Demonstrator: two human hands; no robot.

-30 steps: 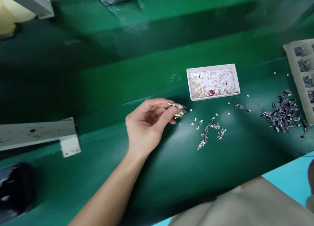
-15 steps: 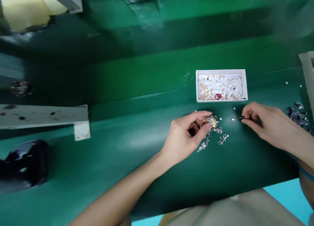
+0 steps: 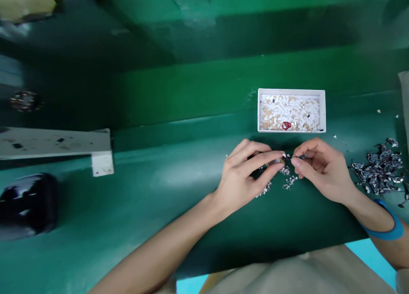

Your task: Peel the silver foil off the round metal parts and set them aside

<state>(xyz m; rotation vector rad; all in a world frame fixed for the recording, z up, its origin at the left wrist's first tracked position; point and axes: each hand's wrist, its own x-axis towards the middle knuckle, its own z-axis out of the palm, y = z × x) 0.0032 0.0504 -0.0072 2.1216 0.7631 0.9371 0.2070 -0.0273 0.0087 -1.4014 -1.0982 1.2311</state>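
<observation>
Green desk (image 3: 191,243) with a smooth, faintly shiny top spans the view, its near edge running along the person's lap. Long off-white metal bracket (image 3: 54,142), marked with dark spots, juts in over its left side. The person's left hand (image 3: 247,174) is right of the desk's middle, thumb and fingers drawn narrow around a small piece. The right hand (image 3: 322,168), wearing a blue wristband (image 3: 386,226), faces it, thumb and fingertips pinched together on another piece. Glossy black rounded object (image 3: 28,206) sits near the desk's left side. White rectangular open box (image 3: 291,91), by the back edge beyond the 2 hands, holds many white and tan flakes (image 3: 290,108) and 1 red bit (image 3: 286,125). Dark metallic pile of small parts (image 3: 381,168) lies toward the right side. Tiny silvery pieces (image 3: 289,182) are scattered beneath the hands. Small gold-toned piece (image 3: 281,160) in the left hand is mostly hidden by fingers; slender dark piece (image 3: 302,157) in the right is just beside it, whether touching I cannot tell.
</observation>
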